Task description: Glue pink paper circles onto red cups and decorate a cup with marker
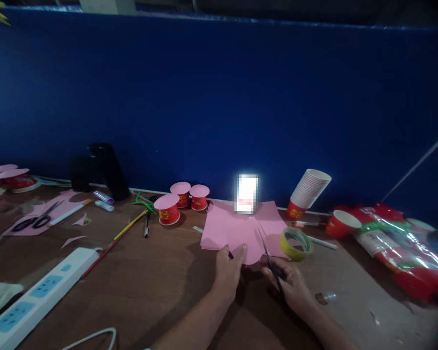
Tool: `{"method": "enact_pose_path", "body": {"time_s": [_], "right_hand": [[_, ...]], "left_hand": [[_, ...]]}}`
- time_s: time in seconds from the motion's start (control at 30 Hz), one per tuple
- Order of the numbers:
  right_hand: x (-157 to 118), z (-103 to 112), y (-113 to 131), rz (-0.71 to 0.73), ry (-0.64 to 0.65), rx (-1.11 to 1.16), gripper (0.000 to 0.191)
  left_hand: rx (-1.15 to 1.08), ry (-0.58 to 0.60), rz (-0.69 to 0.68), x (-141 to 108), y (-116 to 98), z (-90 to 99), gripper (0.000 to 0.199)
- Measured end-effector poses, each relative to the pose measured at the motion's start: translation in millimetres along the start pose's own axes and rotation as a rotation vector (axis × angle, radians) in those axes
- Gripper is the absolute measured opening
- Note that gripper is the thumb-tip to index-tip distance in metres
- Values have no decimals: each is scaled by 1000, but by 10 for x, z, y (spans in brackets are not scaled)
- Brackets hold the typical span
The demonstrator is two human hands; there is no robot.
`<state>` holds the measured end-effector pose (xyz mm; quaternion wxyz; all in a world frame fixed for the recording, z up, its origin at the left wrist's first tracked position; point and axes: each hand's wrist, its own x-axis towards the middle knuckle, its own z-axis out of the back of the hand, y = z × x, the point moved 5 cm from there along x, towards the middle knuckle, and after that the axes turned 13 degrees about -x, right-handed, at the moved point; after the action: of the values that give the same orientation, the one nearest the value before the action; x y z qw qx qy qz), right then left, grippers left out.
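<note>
"Forearms [197, 318] nearest. Grip?"

"Left hand [229, 272] pinches one pink sheet [251, 247], lying between both hands; right hand [291, 283] curls round one pair of scissors [273, 272]."

"Counts?"

"Three pink-topped cups [168, 214] near left, one tape roll [286, 250] right."

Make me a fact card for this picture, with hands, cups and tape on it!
Left hand: holds pink paper
Right hand: holds scissors, blade at the paper's right edge
Tape: yellow roll, right of the scissors
Cups: three red ones with pink circles on top, left of the paper
Cup stack: leaning
</note>
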<state>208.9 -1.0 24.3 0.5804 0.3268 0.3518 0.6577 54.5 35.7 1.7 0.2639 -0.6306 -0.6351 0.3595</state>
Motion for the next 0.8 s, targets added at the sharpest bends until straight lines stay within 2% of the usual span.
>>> {"method": "enact_pose_path", "body": {"time_s": [0.4,0.8], "right_hand": [[4,21,35,42,-12,-78,36],[-3,-39,-75,-7,15,-1,31]], "left_hand": [[-18,-44,6,28,47,48,42],[13,-78,-24,15,-17,40,45]]}}
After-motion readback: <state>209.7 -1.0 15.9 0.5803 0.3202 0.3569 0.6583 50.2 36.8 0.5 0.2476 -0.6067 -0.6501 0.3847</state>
